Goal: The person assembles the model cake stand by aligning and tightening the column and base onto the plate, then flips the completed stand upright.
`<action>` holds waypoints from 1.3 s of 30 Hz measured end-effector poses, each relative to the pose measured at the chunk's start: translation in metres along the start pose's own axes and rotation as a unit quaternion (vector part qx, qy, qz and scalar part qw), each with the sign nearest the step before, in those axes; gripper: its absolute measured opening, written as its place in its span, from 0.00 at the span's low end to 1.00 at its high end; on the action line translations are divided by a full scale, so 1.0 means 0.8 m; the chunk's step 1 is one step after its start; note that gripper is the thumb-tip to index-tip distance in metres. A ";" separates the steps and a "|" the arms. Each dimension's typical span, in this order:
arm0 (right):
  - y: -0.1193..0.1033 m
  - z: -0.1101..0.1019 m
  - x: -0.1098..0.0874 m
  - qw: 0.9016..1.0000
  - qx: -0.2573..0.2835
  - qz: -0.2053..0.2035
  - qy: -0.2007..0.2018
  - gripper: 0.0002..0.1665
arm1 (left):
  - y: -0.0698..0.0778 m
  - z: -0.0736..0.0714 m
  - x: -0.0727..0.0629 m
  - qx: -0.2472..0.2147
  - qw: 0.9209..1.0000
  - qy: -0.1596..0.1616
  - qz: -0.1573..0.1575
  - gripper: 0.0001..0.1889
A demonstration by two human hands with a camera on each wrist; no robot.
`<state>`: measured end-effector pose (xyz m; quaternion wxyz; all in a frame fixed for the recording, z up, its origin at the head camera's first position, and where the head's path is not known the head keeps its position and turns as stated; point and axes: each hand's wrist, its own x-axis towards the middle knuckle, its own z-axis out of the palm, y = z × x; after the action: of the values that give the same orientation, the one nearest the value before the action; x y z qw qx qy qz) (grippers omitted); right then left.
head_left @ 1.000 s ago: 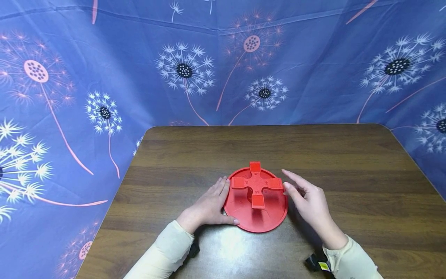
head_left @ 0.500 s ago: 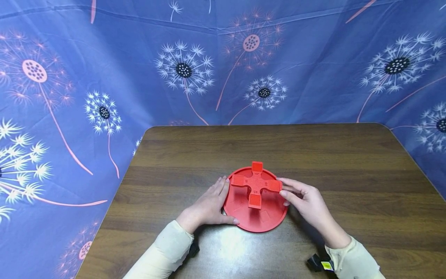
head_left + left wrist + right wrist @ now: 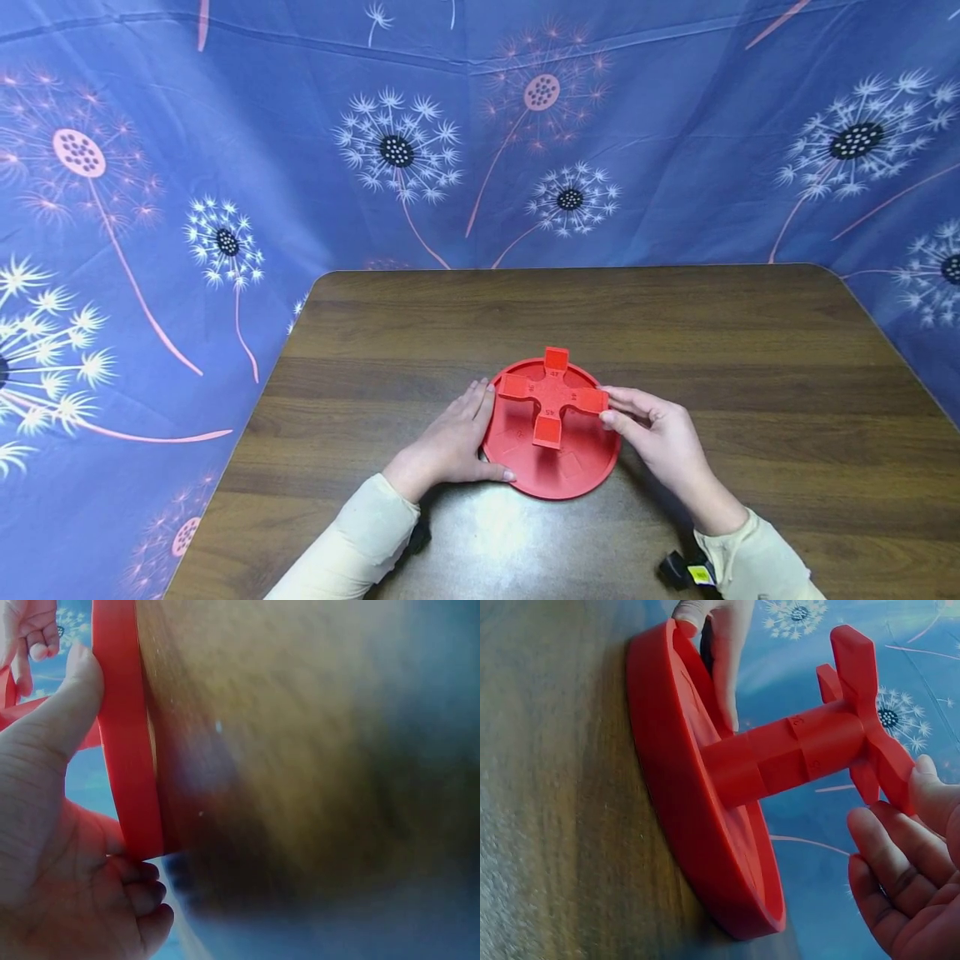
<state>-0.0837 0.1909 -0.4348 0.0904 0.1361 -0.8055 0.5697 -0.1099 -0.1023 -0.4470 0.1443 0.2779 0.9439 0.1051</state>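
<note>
A red round base with a raised rim (image 3: 577, 473) lies flat on the table. From its middle rises a thick red post (image 3: 780, 759), topped by a red four-armed cross (image 3: 552, 392) with small numbers marked on its arms. My left hand (image 3: 450, 440) holds the base at its left edge, fingers along the side and thumb on the near rim. The left wrist view shows that thumb over the red rim (image 3: 124, 742). My right hand (image 3: 663, 437) pinches the cross's right arm between thumb and fingers, as the right wrist view also shows.
Brown wood-grain table (image 3: 420, 317) lies under everything. A blue cloth with dandelion prints (image 3: 480, 167) hangs behind and to the left. A black device with a yellow label (image 3: 678, 572) sits by the right wrist.
My right hand has come onto the cross's right arm and gripped it. The cross has turned slightly clockwise seen from above. The left hand and the base have stayed put.
</note>
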 end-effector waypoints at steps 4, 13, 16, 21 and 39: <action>-0.001 0.003 -0.002 1.000 0.006 -0.002 0.016 0.21 | 0.001 0.002 0.001 0.009 1.000 0.000 -0.003 0.64; -0.001 0.011 -0.010 0.998 -0.018 -0.003 0.061 0.23 | 0.004 0.002 0.004 0.004 1.000 -0.006 -0.015 0.65; -0.001 0.013 -0.011 0.997 -0.029 -0.001 0.068 0.23 | 0.004 0.003 0.003 -0.003 1.000 -0.006 -0.020 0.65; 0.001 0.012 -0.009 0.996 -0.048 -0.001 0.070 0.23 | 0.002 0.003 0.002 -0.009 1.000 -0.006 -0.018 0.65; 0.001 0.008 -0.015 0.995 -0.080 -0.019 0.061 0.22 | 0.003 0.001 0.003 -0.022 1.000 -0.013 -0.012 0.66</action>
<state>-0.0727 0.1868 -0.4414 0.1609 0.1090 -0.8389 0.5084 -0.1105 -0.0992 -0.4473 0.1642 0.2649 0.9425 0.1205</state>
